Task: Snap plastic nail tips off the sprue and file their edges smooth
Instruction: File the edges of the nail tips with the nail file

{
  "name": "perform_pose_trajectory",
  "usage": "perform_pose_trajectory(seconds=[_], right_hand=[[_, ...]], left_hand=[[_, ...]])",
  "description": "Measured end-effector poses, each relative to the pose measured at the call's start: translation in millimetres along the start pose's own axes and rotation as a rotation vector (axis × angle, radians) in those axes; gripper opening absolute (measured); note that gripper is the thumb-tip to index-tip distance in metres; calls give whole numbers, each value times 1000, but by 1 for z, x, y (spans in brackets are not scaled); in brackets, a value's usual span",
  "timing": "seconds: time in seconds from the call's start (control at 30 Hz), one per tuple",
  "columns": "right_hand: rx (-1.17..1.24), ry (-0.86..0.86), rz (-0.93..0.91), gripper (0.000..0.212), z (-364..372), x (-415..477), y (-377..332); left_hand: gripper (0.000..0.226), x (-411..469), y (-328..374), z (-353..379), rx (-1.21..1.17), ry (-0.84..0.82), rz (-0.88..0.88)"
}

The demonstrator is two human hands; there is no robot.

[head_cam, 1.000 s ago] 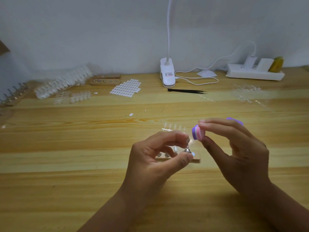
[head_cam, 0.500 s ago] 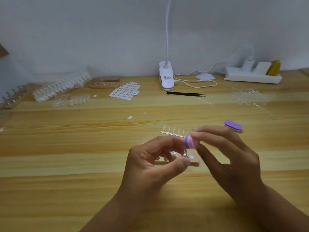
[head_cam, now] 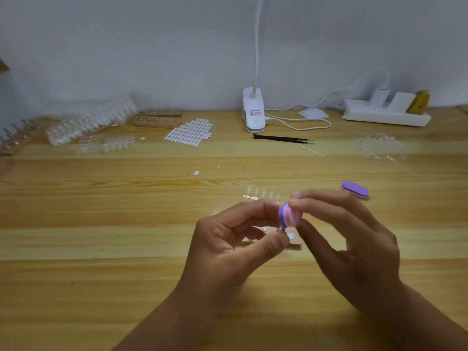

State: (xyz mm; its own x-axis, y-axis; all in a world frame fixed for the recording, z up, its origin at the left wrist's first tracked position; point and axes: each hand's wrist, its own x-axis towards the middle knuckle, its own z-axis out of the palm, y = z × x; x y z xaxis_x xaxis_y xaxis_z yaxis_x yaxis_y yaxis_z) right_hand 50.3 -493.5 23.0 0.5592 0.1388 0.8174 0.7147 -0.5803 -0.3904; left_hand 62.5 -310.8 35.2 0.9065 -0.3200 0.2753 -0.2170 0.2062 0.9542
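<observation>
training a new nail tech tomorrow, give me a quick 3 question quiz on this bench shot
1. Fill in: the left hand ___ a small piece between thumb and forefinger.
2. Which hand holds the purple and pink file? A left, B right, C neither.
3. True or false: the black tweezers lie on the desk near the white clip lamp, with no hand on them.

Key: 1 pinches; 2 B, the right hand; 3 true.
</observation>
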Motion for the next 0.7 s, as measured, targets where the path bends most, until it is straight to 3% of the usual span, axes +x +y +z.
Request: perform_pose_trajectory(seconds=[0.7], right_hand=[[-24,-46,66,31,3,-1,-4]], left_hand=[[26,2,-5,-2,55,40,-36]])
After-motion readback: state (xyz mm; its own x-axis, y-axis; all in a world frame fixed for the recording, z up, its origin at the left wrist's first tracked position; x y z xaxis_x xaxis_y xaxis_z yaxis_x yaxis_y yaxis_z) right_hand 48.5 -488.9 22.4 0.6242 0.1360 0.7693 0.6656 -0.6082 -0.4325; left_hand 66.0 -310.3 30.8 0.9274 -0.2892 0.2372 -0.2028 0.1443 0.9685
